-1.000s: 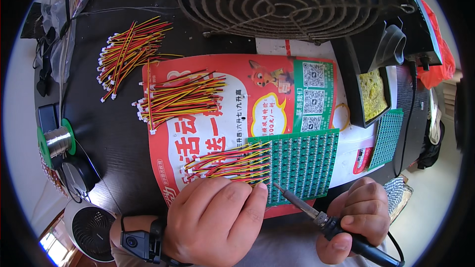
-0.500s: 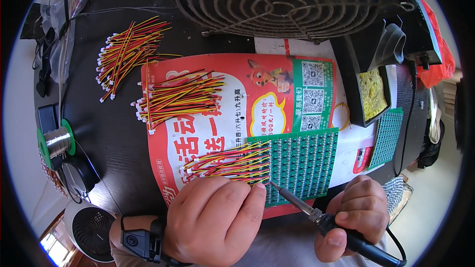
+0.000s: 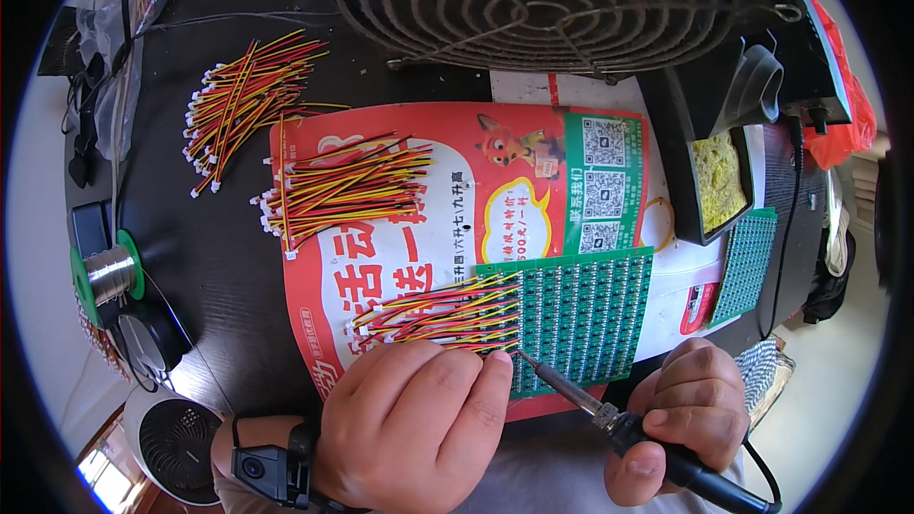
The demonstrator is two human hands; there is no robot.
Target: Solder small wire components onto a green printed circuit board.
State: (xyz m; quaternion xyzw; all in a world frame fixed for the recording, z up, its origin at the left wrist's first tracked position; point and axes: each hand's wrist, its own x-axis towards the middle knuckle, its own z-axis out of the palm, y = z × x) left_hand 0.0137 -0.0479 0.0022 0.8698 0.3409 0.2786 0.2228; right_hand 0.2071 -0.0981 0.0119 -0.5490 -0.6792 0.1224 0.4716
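left hand (image 3: 414, 424): fingers curled and pressed together at the lowest wires of the row, seemingly clamped on a wire end; the pinch itself is mostly hidden. right hand (image 3: 695, 409): fingers closed round the handle of the soldering iron (image 3: 571, 388), whose tip points up and left to the board's left edge, just beside the left fingertips. whether tip meets metal, cannot tell.

the green circuit board (image 3: 586, 324) lies on the red printed sheet (image 3: 305, 314), in front of the person, between and beyond the hands. red and yellow wires (image 3: 428, 309) run from its left edge out to the left, white plugs at their far ends.

progress, by my judgement: upper and middle stretch of that edge looks filled with wires; work sits near the lower stretch, part of it behind the left hand, so the count left on this edge cannot be told.

remaining stock: a loose wire bundle (image 3: 352, 186) on the sheet, a second wire pile (image 3: 252, 100) on the dark table (image 3: 209, 276) at upper left. another green board (image 3: 745, 266) lies at right, no wires visible on it; appears untouched. solder spool (image 3: 109, 273) stands far left.
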